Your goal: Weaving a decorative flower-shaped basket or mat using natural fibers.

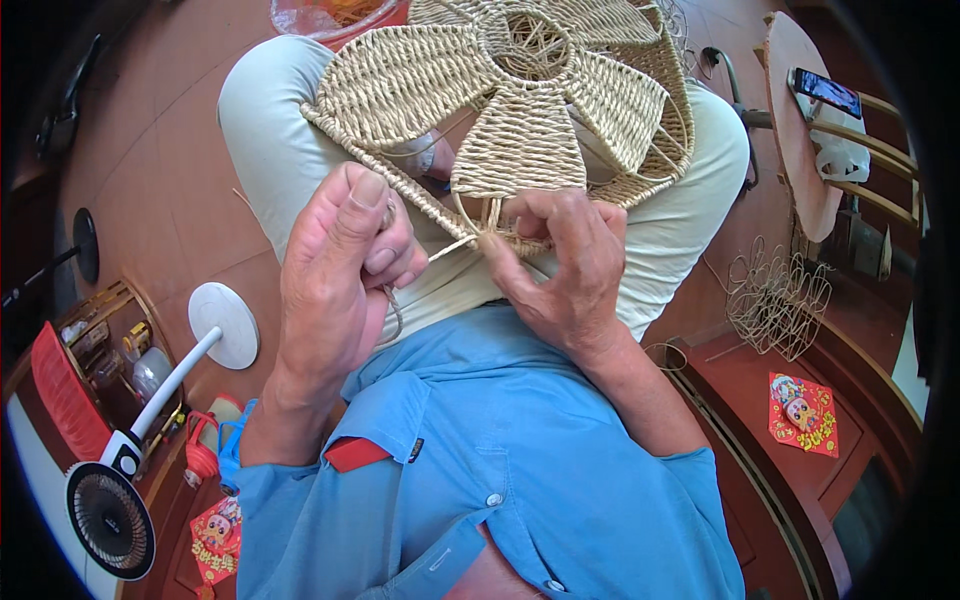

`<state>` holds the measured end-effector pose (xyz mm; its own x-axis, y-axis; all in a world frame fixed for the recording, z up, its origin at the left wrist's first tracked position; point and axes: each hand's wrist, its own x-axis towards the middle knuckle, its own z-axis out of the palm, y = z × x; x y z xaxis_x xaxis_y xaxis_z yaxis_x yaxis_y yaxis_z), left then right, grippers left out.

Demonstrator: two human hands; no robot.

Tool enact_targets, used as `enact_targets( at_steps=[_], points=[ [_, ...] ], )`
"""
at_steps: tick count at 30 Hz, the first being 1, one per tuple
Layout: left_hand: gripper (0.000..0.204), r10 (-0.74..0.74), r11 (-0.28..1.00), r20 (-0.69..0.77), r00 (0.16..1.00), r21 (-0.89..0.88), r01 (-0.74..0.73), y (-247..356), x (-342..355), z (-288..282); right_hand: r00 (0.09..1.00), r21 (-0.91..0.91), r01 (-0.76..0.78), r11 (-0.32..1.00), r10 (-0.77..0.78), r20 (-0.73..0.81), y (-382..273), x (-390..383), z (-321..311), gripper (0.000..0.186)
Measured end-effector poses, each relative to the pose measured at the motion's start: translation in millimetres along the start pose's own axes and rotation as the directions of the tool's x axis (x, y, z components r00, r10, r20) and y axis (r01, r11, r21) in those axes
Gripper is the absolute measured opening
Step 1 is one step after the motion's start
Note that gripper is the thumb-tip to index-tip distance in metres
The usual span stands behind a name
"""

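Across my lap lies a woven straw-coloured piece [518, 145], with flower-like petals around a round central hole and a wrapped rim. My left hand [345, 255] is closed in a fist around a twisted straw cord [452, 247], which runs taut to the near edge of the woven piece. A loose loop of the cord hangs below that fist. Closed on this near edge, at the tip of the front petal, is my right hand [570, 265]; its thumb presses beside the cord. Its curled fingertips are partly hidden.
A red tub [340, 22] stands beyond my left knee. At left are a white standing fan [110, 520] and a tool box [120, 345]. At right, a round stool [790, 130] stands near a phone [828, 93], with a bundle of wire frames [778, 300] below.
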<state>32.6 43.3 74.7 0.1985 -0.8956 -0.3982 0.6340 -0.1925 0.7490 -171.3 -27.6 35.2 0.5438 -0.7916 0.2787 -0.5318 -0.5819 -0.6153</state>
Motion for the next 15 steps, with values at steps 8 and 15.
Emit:
enact_targets(
  at_steps=[8, 15],
  points=[
    [0.031, -0.047, 0.999, 0.054, 0.997, -0.01, 0.047, 6.6, 7.3, -8.1, 0.998, 0.119, 0.054, 0.991, -0.055, 0.006, 6.3, -1.5, -11.3, 0.038],
    [0.029, -0.036, 0.999, 0.089, 0.995, 0.008, 0.035, 9.1, 12.2, -8.8, 0.999, 0.03, -0.007, 1.0, 0.006, 0.051, -3.3, 3.5, -7.8, 0.017]
  ],
)
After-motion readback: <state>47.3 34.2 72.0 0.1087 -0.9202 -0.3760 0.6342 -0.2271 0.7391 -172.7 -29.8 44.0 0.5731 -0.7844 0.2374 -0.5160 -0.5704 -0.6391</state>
